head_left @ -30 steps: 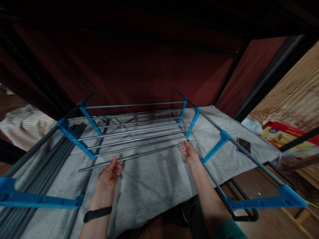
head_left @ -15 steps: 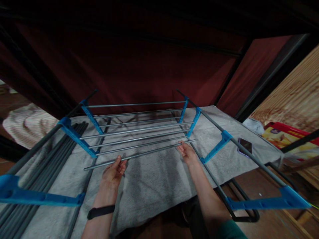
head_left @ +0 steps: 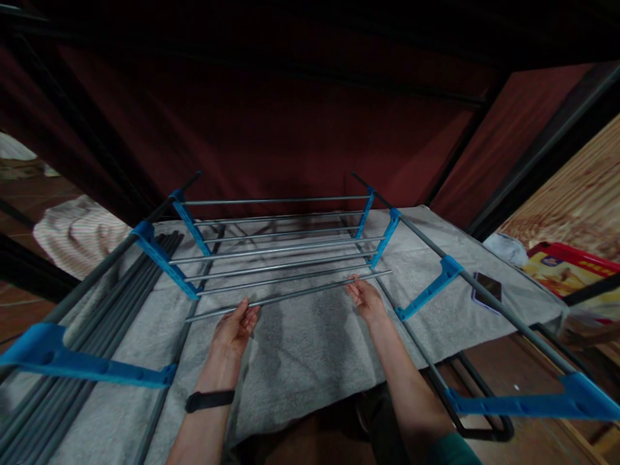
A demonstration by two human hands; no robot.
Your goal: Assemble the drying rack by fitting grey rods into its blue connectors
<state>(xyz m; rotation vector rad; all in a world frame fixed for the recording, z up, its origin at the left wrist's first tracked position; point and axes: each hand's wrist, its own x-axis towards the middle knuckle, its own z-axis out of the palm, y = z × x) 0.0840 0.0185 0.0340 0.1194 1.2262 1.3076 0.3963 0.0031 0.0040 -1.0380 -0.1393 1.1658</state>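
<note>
A grey metal rod (head_left: 300, 292) lies across in front of me, its left end slightly nearer than its right. My left hand (head_left: 237, 324) pinches it left of the middle, and my right hand (head_left: 362, 297) grips it close to the right end. Just beyond is a rack frame of grey tubes with blue plastic brackets; crossbars (head_left: 285, 265) span the far bracket pairs. The nearer left bracket (head_left: 104, 366), the middle right bracket (head_left: 431, 289) and the near right bracket (head_left: 527, 404) carry no crossbars. The held rod is apart from these brackets.
A grey cloth (head_left: 310, 368) covers the work surface. Several loose grey tubes (head_left: 106, 323) are bundled at the left. A phone (head_left: 487, 292) lies at the right, past the right side tube. Beyond it is a red and yellow box (head_left: 571, 271). A dark red panel (head_left: 300, 142) stands behind.
The view has shifted slightly, so the frame sits a little further right in the picture. Both hands keep hold of the rod, whose left end has come a little up and right.
</note>
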